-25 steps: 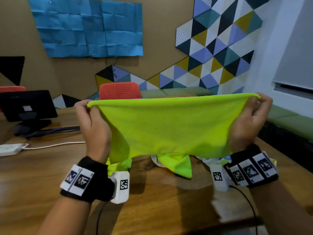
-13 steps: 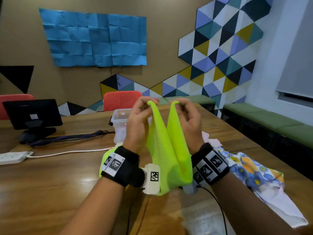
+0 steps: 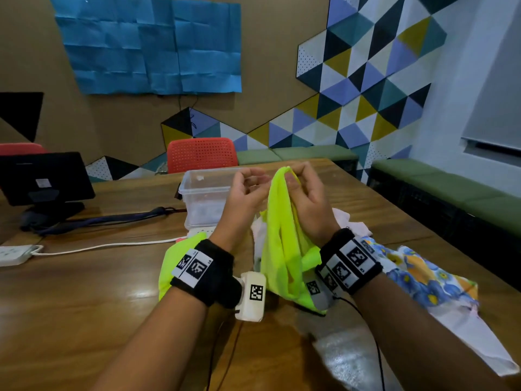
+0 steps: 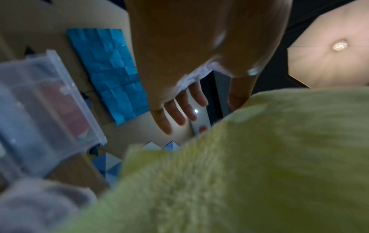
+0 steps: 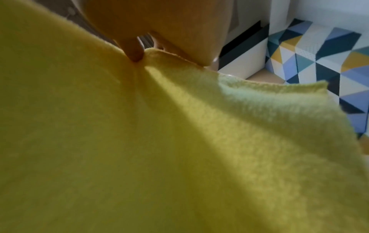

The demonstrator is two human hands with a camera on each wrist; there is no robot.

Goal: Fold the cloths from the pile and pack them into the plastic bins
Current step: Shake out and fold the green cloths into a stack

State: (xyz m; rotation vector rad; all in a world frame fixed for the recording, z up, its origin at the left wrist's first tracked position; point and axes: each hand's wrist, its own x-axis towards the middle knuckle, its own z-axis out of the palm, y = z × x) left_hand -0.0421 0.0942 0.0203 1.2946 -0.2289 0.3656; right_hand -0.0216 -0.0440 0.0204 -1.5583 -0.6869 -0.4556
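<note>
My right hand point(image 3: 306, 204) pinches the top of the neon-yellow fleece cloth point(image 3: 282, 235), which hangs above the wooden table point(image 3: 84, 292); my left hand point(image 3: 244, 193) is loose and empty beside it, before the clear plastic bin point(image 3: 203, 193).

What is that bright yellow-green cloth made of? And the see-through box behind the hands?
The yellow-green cloth looks like soft, fuzzy fabric, perhaps microfiber: the right wrist view shows a fine nap, and it hangs limp from the right hand. The box seems to be clear, glossy hard plastic: you can see through its walls.
</note>
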